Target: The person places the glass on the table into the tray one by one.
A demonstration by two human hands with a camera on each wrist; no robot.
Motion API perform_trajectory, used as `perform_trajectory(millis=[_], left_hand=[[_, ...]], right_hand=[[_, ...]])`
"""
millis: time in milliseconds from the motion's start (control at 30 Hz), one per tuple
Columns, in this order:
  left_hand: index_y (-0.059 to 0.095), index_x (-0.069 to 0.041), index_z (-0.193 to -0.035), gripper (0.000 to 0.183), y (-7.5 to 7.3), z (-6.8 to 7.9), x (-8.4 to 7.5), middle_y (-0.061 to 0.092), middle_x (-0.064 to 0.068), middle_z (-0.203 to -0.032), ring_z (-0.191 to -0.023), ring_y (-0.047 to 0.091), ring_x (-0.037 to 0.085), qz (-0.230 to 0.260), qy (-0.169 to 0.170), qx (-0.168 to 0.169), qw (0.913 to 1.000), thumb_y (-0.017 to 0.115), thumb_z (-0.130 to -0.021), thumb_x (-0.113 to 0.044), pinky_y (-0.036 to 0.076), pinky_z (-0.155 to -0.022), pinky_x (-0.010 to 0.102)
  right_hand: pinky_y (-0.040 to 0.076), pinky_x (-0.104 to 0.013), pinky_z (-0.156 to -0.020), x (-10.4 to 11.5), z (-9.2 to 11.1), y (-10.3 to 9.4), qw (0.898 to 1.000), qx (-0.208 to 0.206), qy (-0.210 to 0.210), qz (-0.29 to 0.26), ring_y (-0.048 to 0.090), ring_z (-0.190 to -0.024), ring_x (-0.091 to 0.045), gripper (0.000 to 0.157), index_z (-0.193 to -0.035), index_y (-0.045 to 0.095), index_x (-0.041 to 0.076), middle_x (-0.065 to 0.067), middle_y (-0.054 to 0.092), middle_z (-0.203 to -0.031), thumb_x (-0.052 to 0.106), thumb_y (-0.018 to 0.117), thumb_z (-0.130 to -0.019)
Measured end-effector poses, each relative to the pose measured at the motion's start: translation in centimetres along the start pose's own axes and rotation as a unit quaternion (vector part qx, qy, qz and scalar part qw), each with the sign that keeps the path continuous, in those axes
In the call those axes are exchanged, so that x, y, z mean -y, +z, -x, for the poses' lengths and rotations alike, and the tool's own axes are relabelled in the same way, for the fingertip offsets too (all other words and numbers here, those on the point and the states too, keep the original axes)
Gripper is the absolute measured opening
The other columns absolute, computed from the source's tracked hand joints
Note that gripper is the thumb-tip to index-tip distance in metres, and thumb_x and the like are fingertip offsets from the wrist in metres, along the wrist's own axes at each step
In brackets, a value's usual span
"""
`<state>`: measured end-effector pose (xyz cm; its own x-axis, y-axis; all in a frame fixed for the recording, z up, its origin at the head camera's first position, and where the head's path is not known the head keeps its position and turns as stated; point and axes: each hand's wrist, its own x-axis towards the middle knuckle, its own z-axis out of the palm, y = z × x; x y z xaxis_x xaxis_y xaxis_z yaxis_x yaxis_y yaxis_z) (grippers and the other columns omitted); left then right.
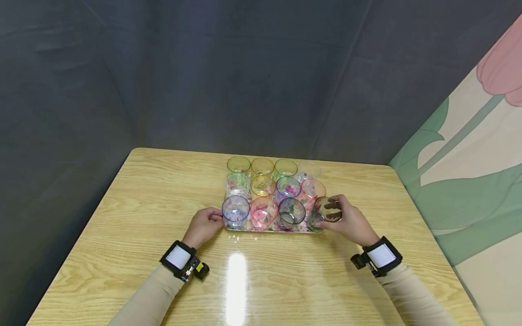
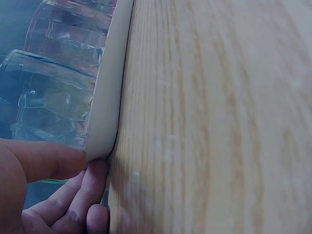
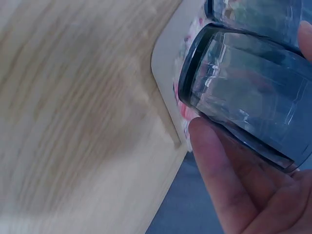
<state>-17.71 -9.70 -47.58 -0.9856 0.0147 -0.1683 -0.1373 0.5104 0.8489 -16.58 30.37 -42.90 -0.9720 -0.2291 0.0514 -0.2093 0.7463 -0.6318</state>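
Observation:
A flowered tray [image 1: 273, 231] with a pale rim carries rows of transparent tinted glasses. At its front left corner my left hand [image 1: 204, 225] pinches the rim, thumb against the wall and fingertips at the lower edge, beside a blue glass [image 1: 235, 212]. My right hand [image 1: 351, 222] grips a dark grey glass [image 3: 243, 87] from its right side, over the tray's front right corner. In the head view this glass leans to the right; in the right wrist view its thick base is close over the flowered surface. Another grey glass [image 1: 292, 212] stands just left of it.
A pink glass [image 1: 263, 213] stands in the front row. Behind are yellow [image 1: 263, 185], purple [image 1: 288, 187] and red-rimmed glasses [image 1: 313, 188], and a clear one [image 1: 308, 170] at back right. The wooden table [image 1: 163, 194] meets a dark curtain [image 1: 228, 81]; a flower-patterned cloth [image 1: 481, 190] hangs right.

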Motion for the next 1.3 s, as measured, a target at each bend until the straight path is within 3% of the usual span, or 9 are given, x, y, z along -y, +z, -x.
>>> perform_trajectory(millis=[333, 633, 900, 1200, 1300], left_hand=[[0.067, -0.001, -0.101, 0.023, -0.1, 0.1, 0.0, 0.068, 0.012, -0.087, -0.075, 0.059, 0.017, 0.006, 0.007, -0.002, 1.0, 0.067, -0.08, -0.008, 0.05, -0.071, 0.033], [0.067, 0.0, -0.1, 0.022, -0.1, 0.2, 0.0, 0.068, 0.012, -0.087, -0.075, 0.059, 0.016, 0.006, 0.009, -0.002, 0.9999, 0.067, -0.08, -0.009, 0.05, -0.07, 0.032], [0.067, -0.001, -0.099, 0.021, -0.1, 0.2, -0.1, 0.068, 0.012, -0.087, -0.074, 0.058, 0.016, 0.008, 0.007, -0.004, 0.9999, 0.067, -0.079, -0.009, 0.049, -0.068, 0.03], [0.067, -0.001, -0.101, 0.022, -0.1, 0.1, -0.1, 0.068, 0.012, -0.087, -0.075, 0.058, 0.016, 0.009, 0.006, 0.0, 0.9999, 0.068, -0.08, -0.01, 0.05, -0.069, 0.031], [0.067, -0.001, -0.1, 0.022, -0.1, 0.1, 0.0, 0.068, 0.012, -0.087, -0.074, 0.058, 0.016, 0.009, 0.005, 0.001, 0.9999, 0.067, -0.08, -0.009, 0.049, -0.069, 0.031]], right_hand=[[0.058, -0.045, -0.073, 0.6, -0.4, 1.6, 1.0, -0.004, -0.012, 0.009, 0.064, -0.092, -0.027, 0.083, -0.124, 0.04, 0.001, -0.023, 0.06, -0.116, 0.049, 0.078, -0.069], [0.056, -0.046, -0.073, 1.2, -0.4, 2.1, 0.998, 0.004, 0.006, 0.056, 0.061, -0.09, -0.025, 0.088, -0.125, 0.039, 0.0, -0.022, 0.061, -0.112, 0.055, 0.076, -0.067], [0.055, -0.046, -0.075, 1.4, -0.6, 2.1, 0.999, 0.007, -0.004, 0.035, 0.059, -0.091, -0.026, 0.089, -0.127, 0.037, -0.001, -0.022, 0.058, -0.116, 0.051, 0.079, -0.067], [0.053, -0.043, -0.07, 1.2, -0.3, 2.5, 0.999, -0.001, 0.022, 0.03, 0.058, -0.089, -0.026, 0.098, -0.13, 0.028, -0.001, -0.023, 0.058, -0.111, 0.052, 0.079, -0.066], [0.053, -0.047, -0.075, 1.2, -0.3, 2.5, 0.999, -0.001, 0.026, 0.032, 0.058, -0.094, -0.028, 0.098, -0.13, 0.028, -0.001, -0.024, 0.057, -0.115, 0.054, 0.078, -0.066]])
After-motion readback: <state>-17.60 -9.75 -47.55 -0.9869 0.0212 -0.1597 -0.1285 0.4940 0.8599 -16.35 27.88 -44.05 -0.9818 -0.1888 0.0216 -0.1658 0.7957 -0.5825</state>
